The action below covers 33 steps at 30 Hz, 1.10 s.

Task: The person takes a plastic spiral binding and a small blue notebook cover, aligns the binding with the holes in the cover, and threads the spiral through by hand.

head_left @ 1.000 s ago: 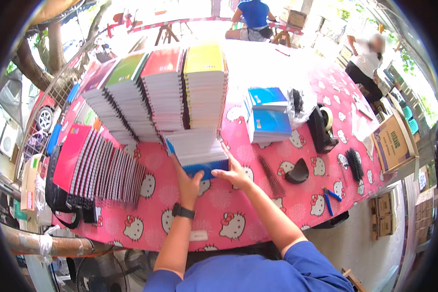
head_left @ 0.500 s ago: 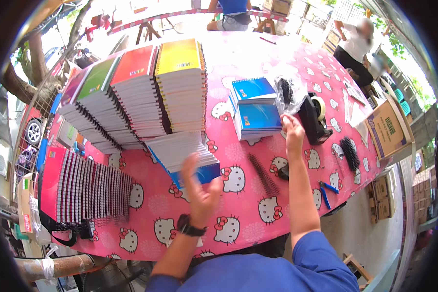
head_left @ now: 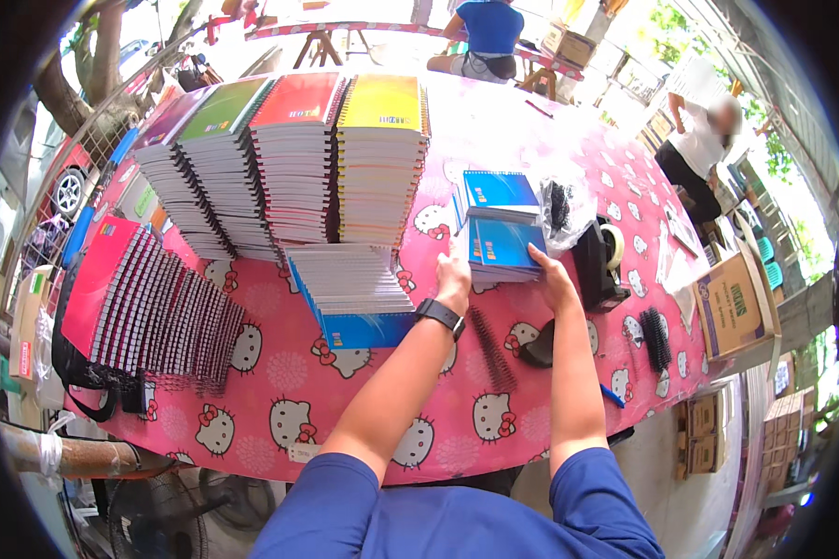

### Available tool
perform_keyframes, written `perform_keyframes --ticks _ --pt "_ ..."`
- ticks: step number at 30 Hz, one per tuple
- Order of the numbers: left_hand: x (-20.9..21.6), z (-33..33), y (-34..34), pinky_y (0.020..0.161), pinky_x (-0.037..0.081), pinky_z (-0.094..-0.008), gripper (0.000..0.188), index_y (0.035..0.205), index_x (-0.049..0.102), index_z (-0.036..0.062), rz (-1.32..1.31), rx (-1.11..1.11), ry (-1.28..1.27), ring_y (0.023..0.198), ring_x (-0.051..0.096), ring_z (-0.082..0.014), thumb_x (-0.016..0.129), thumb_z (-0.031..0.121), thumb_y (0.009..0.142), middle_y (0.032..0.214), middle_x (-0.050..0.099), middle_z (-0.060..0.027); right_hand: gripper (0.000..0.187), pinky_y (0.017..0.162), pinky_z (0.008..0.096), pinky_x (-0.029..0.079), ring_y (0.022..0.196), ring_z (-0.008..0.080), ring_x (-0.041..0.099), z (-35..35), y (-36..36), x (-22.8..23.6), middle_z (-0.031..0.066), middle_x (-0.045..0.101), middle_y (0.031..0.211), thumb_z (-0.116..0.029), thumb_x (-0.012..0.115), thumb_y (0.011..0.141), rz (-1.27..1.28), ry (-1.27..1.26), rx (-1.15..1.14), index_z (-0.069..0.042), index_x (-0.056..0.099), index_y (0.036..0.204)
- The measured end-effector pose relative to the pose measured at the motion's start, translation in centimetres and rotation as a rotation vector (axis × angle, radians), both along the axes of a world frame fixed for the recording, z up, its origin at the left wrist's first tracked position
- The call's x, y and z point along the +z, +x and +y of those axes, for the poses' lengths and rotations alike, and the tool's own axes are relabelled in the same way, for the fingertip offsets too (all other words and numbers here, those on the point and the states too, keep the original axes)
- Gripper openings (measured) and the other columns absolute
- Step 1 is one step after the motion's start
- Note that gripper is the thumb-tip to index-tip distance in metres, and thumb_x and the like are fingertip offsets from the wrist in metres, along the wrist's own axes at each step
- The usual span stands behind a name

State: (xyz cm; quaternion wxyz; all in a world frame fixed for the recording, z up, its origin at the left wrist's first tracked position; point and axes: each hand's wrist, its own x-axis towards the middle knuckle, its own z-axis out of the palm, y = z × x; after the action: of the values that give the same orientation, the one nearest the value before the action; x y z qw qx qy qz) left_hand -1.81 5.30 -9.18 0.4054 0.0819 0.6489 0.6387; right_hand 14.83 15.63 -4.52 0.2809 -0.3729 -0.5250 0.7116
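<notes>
Left hand [head_left: 453, 279] is now being brought to the blue notebooks [head_left: 505, 240], well back from the near edge of the surface [head_left: 279, 373], its fingers' closure being undeterminable; their right side is being gripped by the right hand [head_left: 557, 281]. Gathering seems under way, level two-sided support being called for.

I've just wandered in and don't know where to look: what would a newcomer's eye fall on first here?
Probably the four tall stacks of spiral notebooks left of centre, topped in purple, green, red and yellow. Next, the pink tablecloth with its white cat-face print, spread beneath them. Then, right of centre, the person's left hand and right hand, at either side of a blue-covered notebook pile.
</notes>
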Motion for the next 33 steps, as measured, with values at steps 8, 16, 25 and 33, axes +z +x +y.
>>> perform_keyframes --ticks 8,16,25,33 --pt "3.7 -1.3 -1.1 0.063 0.045 -0.0277 0.042 0.120 0.054 0.0215 -0.406 -0.158 0.127 0.067 0.060 -0.0104 0.032 0.049 0.097 0.085 0.066 -0.0019 0.048 0.090 0.0375 0.043 0.102 0.0198 0.056 0.3 1.5 0.2 0.0085 0.061 0.113 -0.032 0.065 0.087 0.091 -0.168 -0.011 -0.001 0.053 0.121" --pt "1.4 0.6 -1.7 0.097 0.038 -0.0435 0.063 0.129 0.053 0.0064 0.303 -0.242 -0.430 0.108 0.058 -0.0283 0.043 0.055 0.090 0.127 0.054 -0.0201 0.048 0.092 0.0391 0.045 0.106 0.0236 0.057 0.5 0.6 -0.6 0.0121 0.059 0.118 -0.032 0.063 0.088 0.114 -0.171 0.008 0.000 0.051 0.122" --pt "2.5 0.0 -2.2 0.081 0.040 -0.0425 0.053 0.113 0.065 0.0064 -0.109 -0.246 0.094 0.088 0.061 -0.0230 0.070 0.047 0.079 0.096 0.068 -0.0094 0.051 0.092 0.0424 0.047 0.106 0.0239 0.057 1.0 2.6 -1.2 0.0124 0.060 0.114 -0.031 0.063 0.088 0.233 -0.277 0.001 0.000 0.048 0.126" --pt "7.7 -3.9 5.3 0.100 0.039 -0.0377 0.128 0.137 0.012 -0.0042 0.085 -0.340 0.210 0.113 0.052 -0.0283 0.090 0.043 0.047 0.124 0.048 -0.0217 0.046 0.092 0.0426 0.047 0.102 0.0259 0.060 -1.8 7.2 -1.3 0.0133 0.061 0.114 -0.030 0.056 0.092 0.373 -0.243 0.054 0.001 0.048 0.124"
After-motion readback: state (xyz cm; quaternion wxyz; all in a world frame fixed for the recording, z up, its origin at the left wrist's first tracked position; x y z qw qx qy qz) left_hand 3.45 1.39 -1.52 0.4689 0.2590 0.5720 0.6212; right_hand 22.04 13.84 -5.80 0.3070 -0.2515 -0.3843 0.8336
